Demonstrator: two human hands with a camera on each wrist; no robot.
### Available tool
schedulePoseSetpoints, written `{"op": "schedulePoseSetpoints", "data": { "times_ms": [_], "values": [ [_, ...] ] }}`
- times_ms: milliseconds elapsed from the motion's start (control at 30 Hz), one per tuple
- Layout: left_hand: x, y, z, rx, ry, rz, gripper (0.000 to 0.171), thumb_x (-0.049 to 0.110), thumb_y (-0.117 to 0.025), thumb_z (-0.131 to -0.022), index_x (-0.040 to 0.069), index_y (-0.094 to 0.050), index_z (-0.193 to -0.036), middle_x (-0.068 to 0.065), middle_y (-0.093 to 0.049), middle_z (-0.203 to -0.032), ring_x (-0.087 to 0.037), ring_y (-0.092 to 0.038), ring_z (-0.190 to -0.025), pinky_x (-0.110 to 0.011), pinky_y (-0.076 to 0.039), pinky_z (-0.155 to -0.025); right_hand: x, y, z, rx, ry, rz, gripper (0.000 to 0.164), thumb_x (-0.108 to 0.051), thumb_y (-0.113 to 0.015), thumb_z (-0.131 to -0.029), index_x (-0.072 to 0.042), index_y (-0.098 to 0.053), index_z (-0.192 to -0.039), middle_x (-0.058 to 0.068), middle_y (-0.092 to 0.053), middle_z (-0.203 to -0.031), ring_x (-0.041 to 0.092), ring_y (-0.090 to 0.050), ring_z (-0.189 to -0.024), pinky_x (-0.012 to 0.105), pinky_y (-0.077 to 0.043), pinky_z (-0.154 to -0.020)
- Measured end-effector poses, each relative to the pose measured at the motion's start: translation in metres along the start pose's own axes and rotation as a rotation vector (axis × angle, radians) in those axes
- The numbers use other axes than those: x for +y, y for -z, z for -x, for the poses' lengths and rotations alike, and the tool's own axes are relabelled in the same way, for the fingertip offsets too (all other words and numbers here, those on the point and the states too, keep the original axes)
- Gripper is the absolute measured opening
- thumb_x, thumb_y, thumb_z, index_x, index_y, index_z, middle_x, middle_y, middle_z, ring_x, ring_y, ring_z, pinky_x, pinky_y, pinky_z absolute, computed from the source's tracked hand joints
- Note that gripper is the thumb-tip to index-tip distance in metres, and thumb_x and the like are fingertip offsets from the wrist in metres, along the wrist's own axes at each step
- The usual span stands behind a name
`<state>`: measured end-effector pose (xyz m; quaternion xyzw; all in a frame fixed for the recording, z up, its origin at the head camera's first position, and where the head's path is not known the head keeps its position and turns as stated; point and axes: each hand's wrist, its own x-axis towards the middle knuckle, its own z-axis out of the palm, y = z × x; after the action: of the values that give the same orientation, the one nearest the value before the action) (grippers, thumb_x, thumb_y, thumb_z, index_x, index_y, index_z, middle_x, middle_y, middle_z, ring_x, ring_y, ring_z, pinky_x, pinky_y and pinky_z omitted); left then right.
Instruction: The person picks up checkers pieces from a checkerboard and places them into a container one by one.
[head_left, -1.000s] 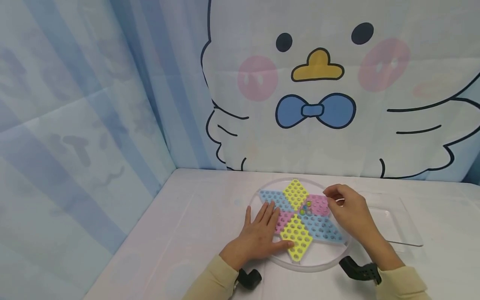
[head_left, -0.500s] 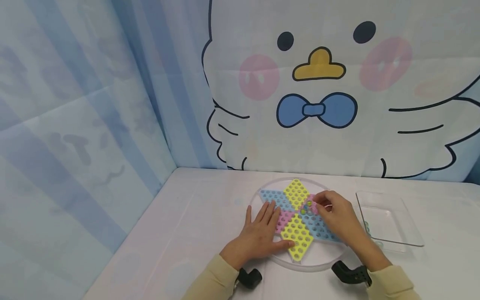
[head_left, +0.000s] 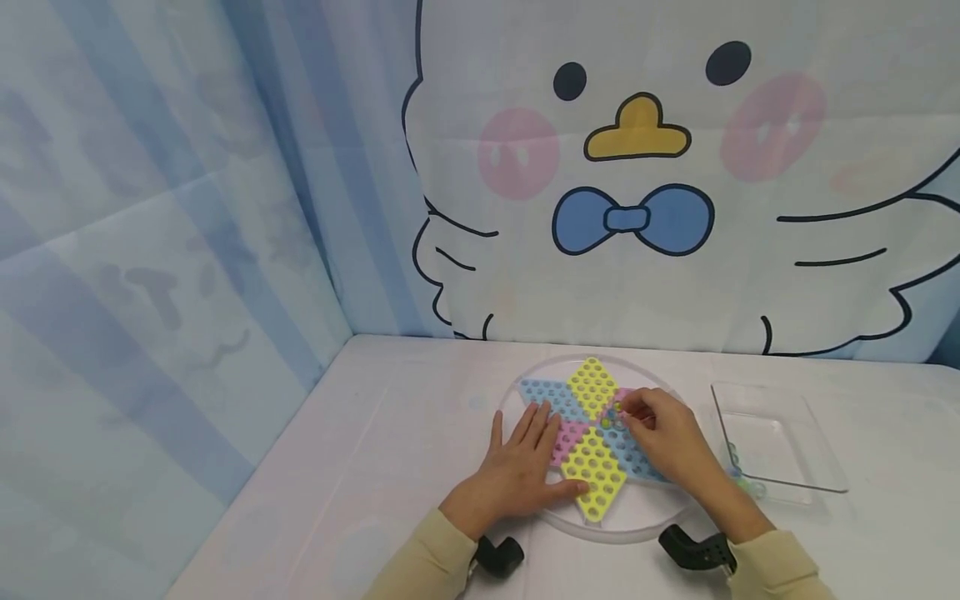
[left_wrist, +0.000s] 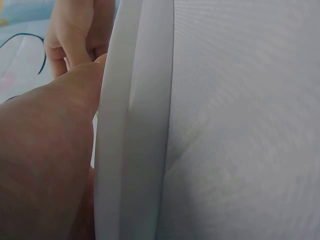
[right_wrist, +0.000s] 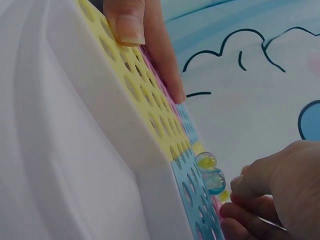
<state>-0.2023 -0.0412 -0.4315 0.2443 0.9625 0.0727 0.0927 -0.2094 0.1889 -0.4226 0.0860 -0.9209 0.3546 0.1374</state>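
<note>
A round white game board [head_left: 645, 525] with a six-pointed star of yellow, pink and blue holed sections lies on the table. My left hand [head_left: 517, 475] lies flat across its left side, fingers spread, thumb on the near yellow section [head_left: 596, 479]. My right hand [head_left: 663, 429] is over the pink section right of centre. Its thumb and fingertips pinch a marble, mostly hidden by the fingers. Right beside them, several clear marbles with coloured cores sit in the holes, including a blue marble [right_wrist: 215, 181] and a yellow marble [right_wrist: 206, 161] in the right wrist view.
A clear plastic box [head_left: 810, 450] stands right of the board, with several marbles [head_left: 738, 475] at its near left corner, partly behind the right forearm. A curtain [head_left: 600, 292] printed with a cartoon bird hangs at the table's back edge.
My right hand has moved left and slightly down, from the board's right edge to the marbles near its centre. The box's left side has come into view. My left hand has stayed in place.
</note>
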Motion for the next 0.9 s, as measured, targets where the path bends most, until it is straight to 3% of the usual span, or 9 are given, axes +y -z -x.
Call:
{"op": "schedulePoseSetpoints", "data": {
  "times_ms": [900],
  "values": [
    [-0.0002, -0.0008, -0.0007, 0.006, 0.0, -0.005, 0.1, 0.082, -0.036, -0.087, 0.019, -0.01, -0.161, -0.001, 0.002, -0.169, -0.019, 0.003, -0.156, -0.061, 0.001, -0.122, 0.0018, -0.0094, 0.0023, 0.047, 0.111, -0.026, 0.016, 0.007, -0.067, -0.082, -0.002, -0.067, -0.095, 0.008, -0.068, -0.092, 0.018, -0.061, -0.084, 0.032, -0.053, -0.074]
  ]
}}
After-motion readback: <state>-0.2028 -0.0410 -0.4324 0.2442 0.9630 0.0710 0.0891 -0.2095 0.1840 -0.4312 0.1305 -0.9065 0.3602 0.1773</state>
